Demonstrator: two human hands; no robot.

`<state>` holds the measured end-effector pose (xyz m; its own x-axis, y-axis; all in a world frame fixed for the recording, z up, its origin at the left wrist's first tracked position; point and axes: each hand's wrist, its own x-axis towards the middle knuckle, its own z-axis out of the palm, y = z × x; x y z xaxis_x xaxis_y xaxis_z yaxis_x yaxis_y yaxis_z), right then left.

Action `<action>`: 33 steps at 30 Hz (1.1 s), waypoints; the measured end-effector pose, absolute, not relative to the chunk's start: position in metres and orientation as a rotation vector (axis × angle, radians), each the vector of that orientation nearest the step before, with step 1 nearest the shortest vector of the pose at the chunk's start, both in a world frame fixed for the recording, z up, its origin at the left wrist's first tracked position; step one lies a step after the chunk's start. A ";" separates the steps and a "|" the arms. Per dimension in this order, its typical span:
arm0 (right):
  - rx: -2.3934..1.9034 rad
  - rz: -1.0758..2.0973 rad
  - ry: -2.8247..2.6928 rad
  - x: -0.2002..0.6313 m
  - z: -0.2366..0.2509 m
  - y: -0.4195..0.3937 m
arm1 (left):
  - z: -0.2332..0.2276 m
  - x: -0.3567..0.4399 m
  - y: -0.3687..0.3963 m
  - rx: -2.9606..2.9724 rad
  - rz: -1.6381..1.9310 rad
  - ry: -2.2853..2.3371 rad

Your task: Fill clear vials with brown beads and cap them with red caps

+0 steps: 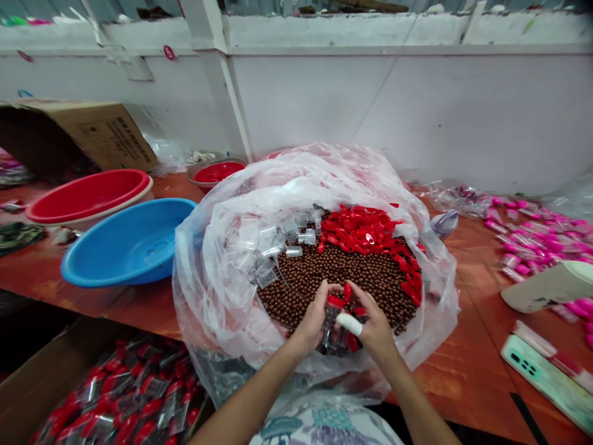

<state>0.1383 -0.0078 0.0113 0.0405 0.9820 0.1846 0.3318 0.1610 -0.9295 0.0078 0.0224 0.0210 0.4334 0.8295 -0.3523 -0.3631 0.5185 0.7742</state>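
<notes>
Left hand (314,318): grip pressed together on a small clear vial (332,318) with a red cap (335,301), held over the near rim of the bag. Right hand (373,327): grip pinching the same red cap from the other side; forefinger wrapped in white tape (348,323). Further capped vials bunched under both palms, count not legible.

Clear plastic bag (217,272): open, rolled down, standing on the worktop (463,364) directly ahead of the person. Contents: brown beads (333,272) filling the middle; loose red caps (365,232) heaped at the far right; empty clear vials (273,244) at the far left. The bag's crumpled walls rise all round the hands.

Left of bag: blue basin (125,244), just beside it; red basin (88,198) behind that; small red bowl (217,172) further back; tipped cardboard box (106,133) against the white wall (417,105).

Right of bag: pink items (537,238) spread loosely, too small to identify; white object (551,285), cut off by the frame edge; pale green phone (546,377) near the worktop's near edge.

Lower left, below the worktop edge: cardboard carton (46,377) holding finished red-capped vials (130,395), partly cut off.

Open room: bare worktop between bag and phone.
</notes>
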 end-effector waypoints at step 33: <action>-1.283 0.235 -2.144 0.132 -0.001 0.003 | 0.015 -0.003 0.019 0.440 0.957 0.729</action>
<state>0.1315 0.0026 -0.0006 -0.3342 0.8444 0.4186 0.7339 0.5119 -0.4465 -0.0033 0.0187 0.0151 0.3701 0.8555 -0.3622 -0.5765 0.5172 0.6325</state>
